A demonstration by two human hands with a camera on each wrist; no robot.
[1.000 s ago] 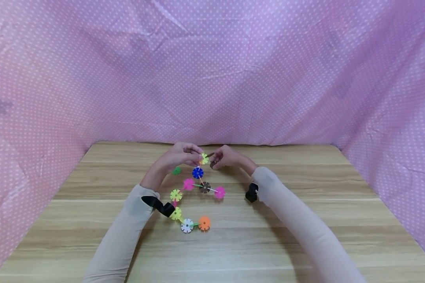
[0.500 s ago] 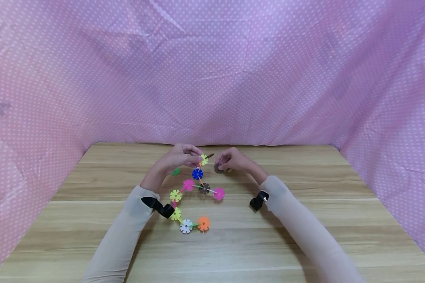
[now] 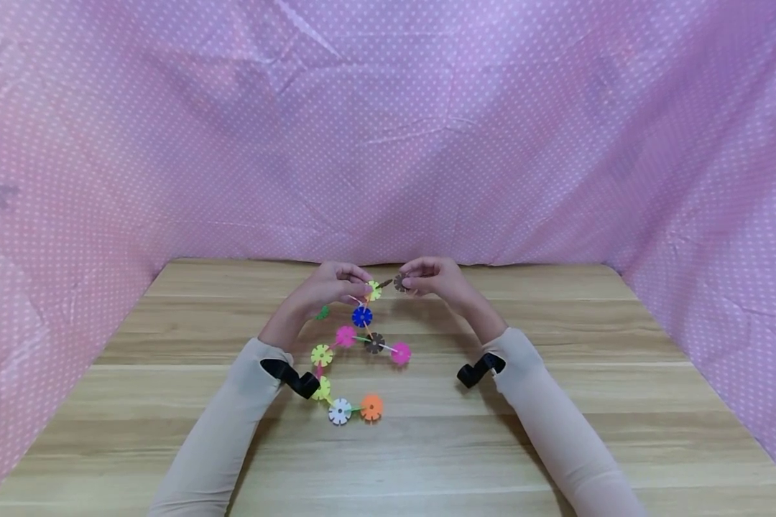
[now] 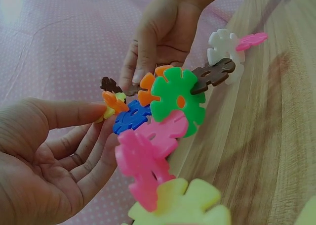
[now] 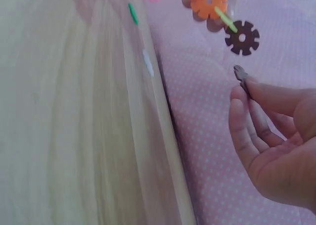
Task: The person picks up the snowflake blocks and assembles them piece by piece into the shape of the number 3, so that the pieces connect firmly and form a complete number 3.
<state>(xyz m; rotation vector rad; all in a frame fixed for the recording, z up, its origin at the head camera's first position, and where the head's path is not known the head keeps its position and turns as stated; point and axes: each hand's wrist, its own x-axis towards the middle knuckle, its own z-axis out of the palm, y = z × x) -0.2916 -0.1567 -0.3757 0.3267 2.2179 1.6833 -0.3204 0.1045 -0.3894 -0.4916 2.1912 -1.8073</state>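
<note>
My left hand point(image 3: 323, 293) pinches a yellow interlocking disc point(image 3: 374, 290) near the far end of a chain of slotted plastic discs. From that yellow disc a brown disc point(image 5: 242, 38) sticks out toward the right. Between thumb and fingers my right hand point(image 3: 445, 281) holds a loose brown disc point(image 5: 241, 77), slightly apart from the chain's brown one. An orange disc point(image 5: 209, 5) and a blue disc point(image 3: 362, 317) follow below the yellow one. In the left wrist view, pink discs point(image 4: 148, 168) and a green disc point(image 4: 177, 97) overlap in front of the held end.
The chain runs back toward me over the wooden table point(image 3: 136, 402), through a dark disc point(image 3: 374, 343) and a white disc point(image 3: 340, 411) to an orange end disc point(image 3: 371, 408). Pink dotted cloth point(image 3: 388, 158) hangs behind the table and along its sides.
My right hand drew back from the chain, showing the brown disc on it, then rose and turned its loose brown disc toward that end. My left hand stays nearly still.
</note>
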